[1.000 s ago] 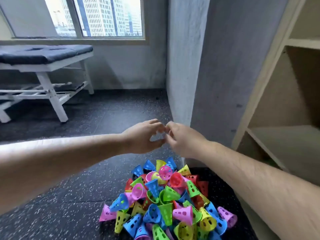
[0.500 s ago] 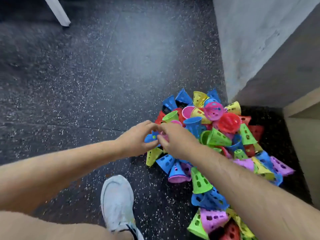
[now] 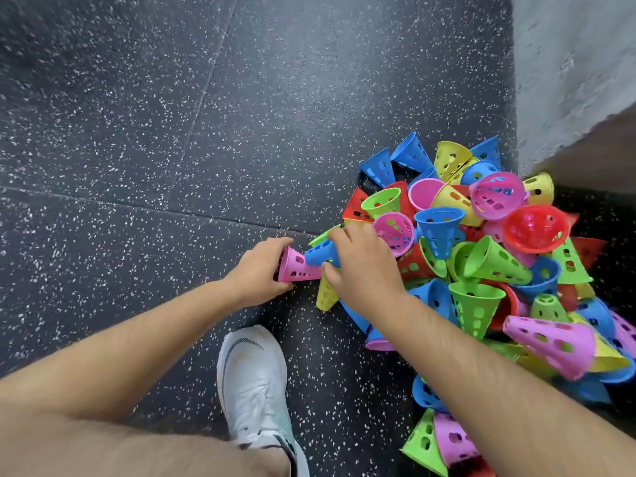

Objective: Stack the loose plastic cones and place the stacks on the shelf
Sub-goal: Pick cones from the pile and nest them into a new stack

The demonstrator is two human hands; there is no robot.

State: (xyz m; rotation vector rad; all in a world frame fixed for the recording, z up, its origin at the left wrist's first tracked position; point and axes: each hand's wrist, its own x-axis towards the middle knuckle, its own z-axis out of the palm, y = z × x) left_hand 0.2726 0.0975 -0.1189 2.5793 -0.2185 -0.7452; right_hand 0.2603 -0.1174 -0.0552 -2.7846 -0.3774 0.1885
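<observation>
Left hand [image 3: 256, 270] grips a pink cone [image 3: 297, 268]; right hand [image 3: 364, 270], just beside, curls over a blue cone [image 3: 321, 253] at the near edge of the pile [image 3: 481, 263] on the floor [image 3: 137, 132]; stacking judged barely begun; next move: nest the two, tips aligned; shelf out of view.
</observation>
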